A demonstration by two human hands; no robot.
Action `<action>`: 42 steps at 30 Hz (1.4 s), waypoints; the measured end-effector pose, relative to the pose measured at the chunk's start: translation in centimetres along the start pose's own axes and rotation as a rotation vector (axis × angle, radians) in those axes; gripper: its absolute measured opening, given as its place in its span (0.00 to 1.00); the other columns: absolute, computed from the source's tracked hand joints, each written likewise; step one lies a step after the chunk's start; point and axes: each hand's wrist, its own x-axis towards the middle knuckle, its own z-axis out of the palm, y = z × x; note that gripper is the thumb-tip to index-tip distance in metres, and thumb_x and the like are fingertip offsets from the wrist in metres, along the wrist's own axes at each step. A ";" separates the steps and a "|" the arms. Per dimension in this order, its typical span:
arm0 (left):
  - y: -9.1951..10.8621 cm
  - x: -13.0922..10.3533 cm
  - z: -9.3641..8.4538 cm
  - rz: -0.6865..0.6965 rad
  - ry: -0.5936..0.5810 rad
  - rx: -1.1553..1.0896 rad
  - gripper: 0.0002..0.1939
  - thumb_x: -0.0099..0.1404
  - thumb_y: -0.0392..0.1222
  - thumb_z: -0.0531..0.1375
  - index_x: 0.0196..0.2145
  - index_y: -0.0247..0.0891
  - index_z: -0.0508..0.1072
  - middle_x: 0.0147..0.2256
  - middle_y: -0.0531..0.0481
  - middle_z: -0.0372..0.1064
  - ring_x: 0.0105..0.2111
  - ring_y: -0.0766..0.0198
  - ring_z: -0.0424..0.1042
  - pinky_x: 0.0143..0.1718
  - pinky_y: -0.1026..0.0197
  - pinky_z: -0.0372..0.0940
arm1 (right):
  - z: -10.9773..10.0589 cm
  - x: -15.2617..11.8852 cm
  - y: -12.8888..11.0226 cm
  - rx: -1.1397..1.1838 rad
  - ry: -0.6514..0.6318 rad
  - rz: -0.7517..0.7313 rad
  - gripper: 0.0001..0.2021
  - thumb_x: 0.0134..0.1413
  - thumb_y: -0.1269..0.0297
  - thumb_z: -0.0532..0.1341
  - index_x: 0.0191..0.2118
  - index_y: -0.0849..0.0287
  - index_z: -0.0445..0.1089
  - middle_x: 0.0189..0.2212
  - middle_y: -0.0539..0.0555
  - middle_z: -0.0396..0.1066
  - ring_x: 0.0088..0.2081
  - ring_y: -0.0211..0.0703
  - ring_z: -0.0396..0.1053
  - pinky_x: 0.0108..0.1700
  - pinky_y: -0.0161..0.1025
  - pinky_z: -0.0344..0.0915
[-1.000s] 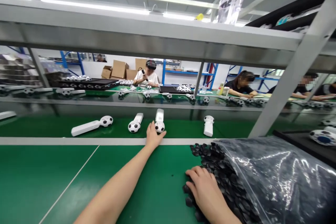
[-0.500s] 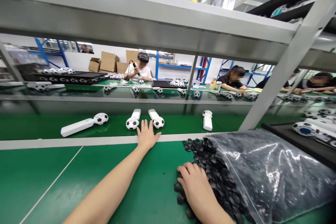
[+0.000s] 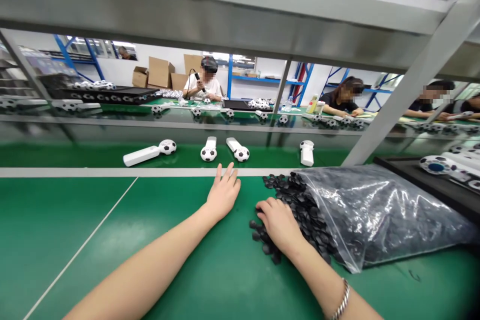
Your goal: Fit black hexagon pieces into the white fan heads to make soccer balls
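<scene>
Head view: left hand (image 3: 224, 195) has drawn back from the soccer-ball fan (image 3: 237, 148) on the conveyor belt (image 3: 75, 155) and now lies flat on the green table (image 3: 56, 240), fingers spread, holding nothing; the fan sits apart at its 12 o'clock, released among three others. Right hand (image 3: 279, 222) rests palm-down, fingers loosely curled, on the black plastic caps (image 3: 296, 195) spilling from the clear plastic bag (image 3: 375, 210) at its 3 o'clock; whether it pinches a cap I cannot tell. Co-workers sit beyond the steel shelf (image 3: 225, 15).
</scene>
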 end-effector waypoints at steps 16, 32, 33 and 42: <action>5.1 -4.4 -3.4 0.173 -0.314 0.049 0.22 0.59 0.34 0.46 0.51 0.32 0.65 0.52 0.40 0.61 0.57 0.48 0.50 0.59 0.41 0.32 | -0.3 -0.5 0.2 -0.122 0.056 0.127 0.13 0.55 0.58 0.54 0.44 0.56 0.66 0.44 0.58 0.65 0.46 0.50 0.59 0.42 0.45 0.54; 6.8 -5.1 -3.8 0.209 -0.375 -0.634 0.44 0.53 0.67 0.50 0.60 0.43 0.42 0.62 0.40 0.32 0.61 0.48 0.33 0.57 0.38 0.33 | -0.9 0.8 4.2 -0.079 0.086 0.399 0.23 0.55 0.53 0.51 0.52 0.61 0.59 0.56 0.64 0.53 0.56 0.59 0.48 0.51 0.55 0.49; 6.8 -5.1 -3.8 0.243 -0.385 -0.620 0.42 0.54 0.66 0.50 0.60 0.45 0.44 0.62 0.40 0.33 0.61 0.48 0.33 0.56 0.38 0.32 | -0.7 0.8 4.4 -0.075 0.064 0.392 0.23 0.55 0.54 0.52 0.52 0.61 0.60 0.56 0.64 0.53 0.57 0.59 0.48 0.51 0.55 0.48; 3.9 2.8 1.0 -0.118 -0.279 -0.937 0.25 0.65 0.53 0.42 0.55 0.38 0.58 0.60 0.47 0.47 0.59 0.61 0.45 0.60 0.55 0.40 | 0.1 1.1 2.8 -0.088 0.181 0.335 0.16 0.57 0.58 0.50 0.49 0.59 0.62 0.51 0.61 0.60 0.50 0.54 0.57 0.46 0.50 0.53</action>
